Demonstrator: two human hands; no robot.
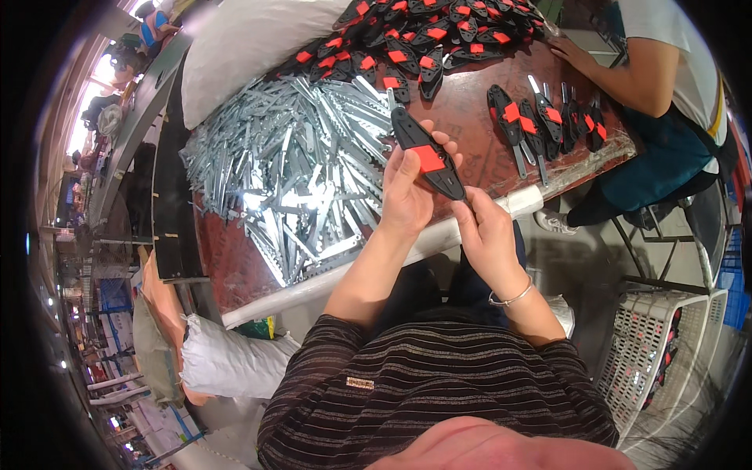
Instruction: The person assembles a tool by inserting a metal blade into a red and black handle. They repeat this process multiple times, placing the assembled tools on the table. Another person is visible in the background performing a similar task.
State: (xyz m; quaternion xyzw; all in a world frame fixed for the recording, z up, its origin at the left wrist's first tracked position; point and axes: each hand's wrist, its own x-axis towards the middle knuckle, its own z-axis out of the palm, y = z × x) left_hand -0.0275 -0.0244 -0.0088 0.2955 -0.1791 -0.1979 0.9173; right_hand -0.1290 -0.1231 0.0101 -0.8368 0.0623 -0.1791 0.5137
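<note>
Above the table's near edge, my left hand grips a black, pointed-oval tool handle with a red block at its middle. My left thumb presses by the red part, and the fingers wrap behind. A short bit of metal shows at the handle's upper end. My right hand is closed, with thumb and forefinger pinched at the lower tip; its other fingers are curled. To the left lies a big heap of toothed metal blades. On the right, several similar handles with blades lie in a row.
A pile of black and red handles covers the table's far side, beside a white sack. Another person's hand rests at the table's far right. A white plastic basket stands at lower right, another white sack at lower left.
</note>
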